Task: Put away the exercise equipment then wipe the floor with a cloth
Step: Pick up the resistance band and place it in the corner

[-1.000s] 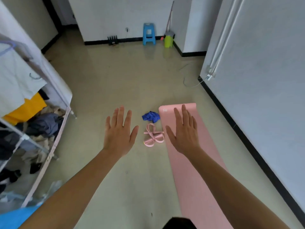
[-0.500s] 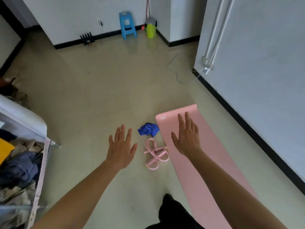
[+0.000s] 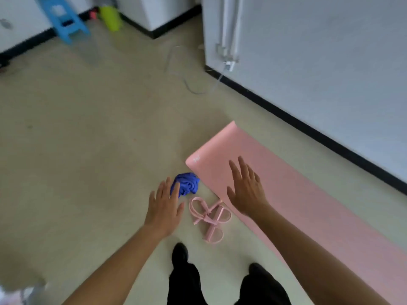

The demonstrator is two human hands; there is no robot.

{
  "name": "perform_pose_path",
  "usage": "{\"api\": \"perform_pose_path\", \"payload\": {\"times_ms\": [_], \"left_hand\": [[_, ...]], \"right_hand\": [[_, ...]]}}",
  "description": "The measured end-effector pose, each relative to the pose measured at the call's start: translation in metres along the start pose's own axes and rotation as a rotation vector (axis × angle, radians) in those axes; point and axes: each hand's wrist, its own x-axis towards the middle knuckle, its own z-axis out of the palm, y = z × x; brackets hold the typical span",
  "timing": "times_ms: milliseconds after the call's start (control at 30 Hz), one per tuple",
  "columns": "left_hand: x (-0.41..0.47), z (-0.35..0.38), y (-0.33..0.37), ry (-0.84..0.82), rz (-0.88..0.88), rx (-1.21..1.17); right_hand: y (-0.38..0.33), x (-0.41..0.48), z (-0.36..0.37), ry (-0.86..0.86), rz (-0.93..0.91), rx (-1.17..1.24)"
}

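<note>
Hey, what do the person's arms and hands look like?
The left arm and right arm are bare to the frame's edge, no sleeves showing. The left hand and right hand wear no gloves; no watch, ring or bracelet is visible.

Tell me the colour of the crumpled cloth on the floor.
Blue; the cloth shows clearly in the head view.

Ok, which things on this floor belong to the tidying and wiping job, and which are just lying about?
For the job: pink exercise mat, pink resistance band, blue cloth.
Just lying about: blue stool, green container, loose cable.
</note>
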Motion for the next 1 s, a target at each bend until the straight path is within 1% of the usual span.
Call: {"api": "perform_pose_path", "payload": {"times_ms": [33,100,200,300,367,467,567,633,733,900,967,1000], "left_hand": [[0.023,0.010,-0.013,-0.058,0.052,0.024],[0.068,0.027,-0.031,-0.113,0.148,0.071],[0.118,0.065,-0.046,-0.119,0.263,0.092],[0.153,0.115,-0.049,-0.124,0.331,0.034],[0.183,0.169,-0.049,-0.122,0.368,0.005],[0.235,0.281,-0.049,-0.184,0.377,-0.016],[0.274,0.397,-0.049,-0.259,0.342,0.003],[0.293,0.463,-0.047,-0.280,0.294,-0.033],[0.308,0.538,-0.044,-0.286,0.151,-0.140],[0.323,0.631,-0.056,-0.416,-0.216,-0.309],[0.331,0.657,-0.062,-0.470,-0.267,-0.407],[0.337,0.671,-0.064,-0.466,-0.271,-0.444]], "right_hand": [[-0.001,0.003,0.015,-0.001,0.063,0.010],[-0.004,0.011,0.042,-0.030,0.181,0.028],[-0.012,0.014,0.092,-0.103,0.297,0.072],[-0.015,0.018,0.159,-0.174,0.367,0.130],[-0.007,0.031,0.217,-0.255,0.408,0.163],[0.017,0.057,0.327,-0.392,0.437,0.178],[0.045,0.078,0.446,-0.468,0.474,0.197],[0.063,0.084,0.515,-0.500,0.535,0.238],[0.082,0.086,0.598,-0.500,0.622,0.274],[0.101,0.096,0.689,-0.434,0.609,0.165],[0.107,0.101,0.713,-0.421,0.554,0.102],[0.110,0.104,0.728,-0.409,0.533,0.061]]}}
